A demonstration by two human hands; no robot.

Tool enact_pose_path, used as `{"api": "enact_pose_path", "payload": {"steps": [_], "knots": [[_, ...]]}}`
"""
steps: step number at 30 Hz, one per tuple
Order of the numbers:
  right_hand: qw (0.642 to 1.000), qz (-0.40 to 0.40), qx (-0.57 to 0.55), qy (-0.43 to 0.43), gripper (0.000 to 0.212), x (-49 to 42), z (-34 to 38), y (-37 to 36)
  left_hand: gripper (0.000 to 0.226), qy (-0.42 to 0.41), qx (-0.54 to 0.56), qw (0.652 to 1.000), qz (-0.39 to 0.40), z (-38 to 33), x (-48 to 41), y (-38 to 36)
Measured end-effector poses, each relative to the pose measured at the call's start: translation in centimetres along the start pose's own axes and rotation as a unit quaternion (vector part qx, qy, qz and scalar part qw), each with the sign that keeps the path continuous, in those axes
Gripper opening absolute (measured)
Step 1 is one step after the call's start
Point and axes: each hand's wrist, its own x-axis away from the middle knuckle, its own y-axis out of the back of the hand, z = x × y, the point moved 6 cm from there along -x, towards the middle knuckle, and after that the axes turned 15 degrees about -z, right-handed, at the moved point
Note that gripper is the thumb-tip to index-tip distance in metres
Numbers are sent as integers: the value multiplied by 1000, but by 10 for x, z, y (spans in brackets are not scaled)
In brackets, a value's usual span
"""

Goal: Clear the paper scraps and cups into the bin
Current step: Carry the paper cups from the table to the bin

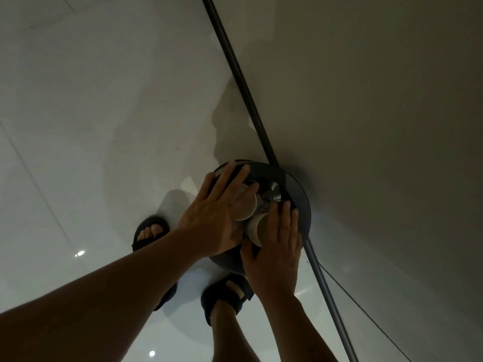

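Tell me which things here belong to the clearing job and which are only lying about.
Job: bin, upper cup, lower cup, left hand, right hand.
Not the job: left sandal, right sandal, dark skirting strip, floor, wall.

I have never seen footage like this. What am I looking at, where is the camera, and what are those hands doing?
There is no machine here. The single picture comes from a camera worn on a person's head, looking down. Two bare arms reach to a round dark bin that stands on a glossy pale floor beside a grey wall. The left hand lies flat on one paper cup, and the right hand lies on a second cup. Both cups sit at the bin's mouth. Below are the person's feet in dark sandals.
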Motion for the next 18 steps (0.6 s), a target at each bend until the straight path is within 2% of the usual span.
{"api": "enact_pose_path", "payload": {"steps": [9, 13, 18], "knots": [[997, 55, 45, 12, 88, 0, 6, -3, 100, -9, -46, 998, 31, 4, 3, 3], [998, 59, 36, 11, 90, 3, 25, 35, 102, 0, -47, 998, 32, -3, 17, 39], [996, 80, 31, 40, 94, 8, 68, 112, 100, 31, -28, 999, 34, -17, 52, 122]]}}
